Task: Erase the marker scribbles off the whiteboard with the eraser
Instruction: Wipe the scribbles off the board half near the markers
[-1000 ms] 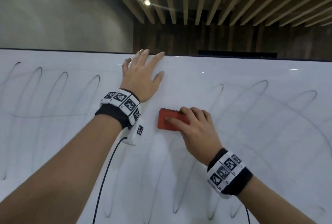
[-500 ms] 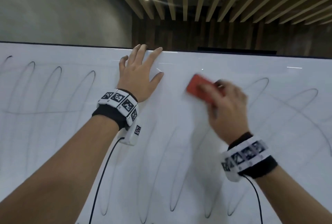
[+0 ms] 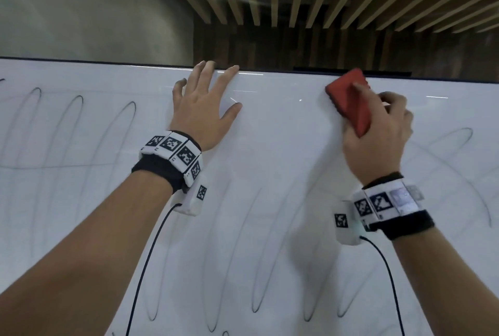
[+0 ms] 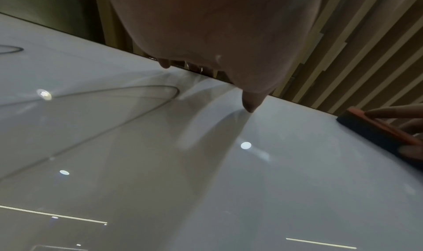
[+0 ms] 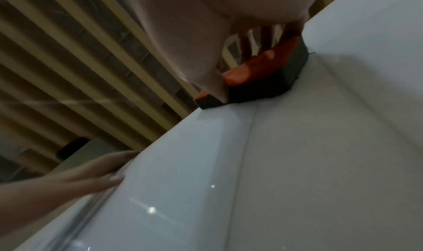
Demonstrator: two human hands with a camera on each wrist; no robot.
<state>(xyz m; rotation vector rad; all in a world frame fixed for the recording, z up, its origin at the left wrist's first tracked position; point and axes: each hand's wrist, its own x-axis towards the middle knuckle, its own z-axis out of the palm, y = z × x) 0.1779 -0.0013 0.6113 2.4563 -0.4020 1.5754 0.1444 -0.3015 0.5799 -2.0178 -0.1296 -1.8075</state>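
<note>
wiping in progress, judged mid-task: right hand (image 3: 378, 136) wrapped round the red eraser (image 3: 349, 101), fingers over its back, thumb along the near side, felt face pressed to the whiteboard (image 3: 270, 146) just under its top edge. left hand (image 3: 201, 109) spread flat on the board, fingers straight, tips at the upper rim, holding nothing, seemingly bracing. clean band between the two hands; marker scribbles (image 3: 78, 119) looping to the left of the braced hand, more loops low across the board and out to the right, so plenty left to erase.

next move, as a guess: dragging the eraser down or sideways off the rim into the untouched loops, pad kept flat, pressure even, without slipping over the top edge.

seen from the right wrist only: dark felt pad (image 5: 274, 84) under the red back, one corner right at the board's edge. seen from the left wrist only: one loop close beside the braced palm, plus the eraser's side profile far right. seen from the head only: full spread of remaining marks and both wrist bands.
</note>
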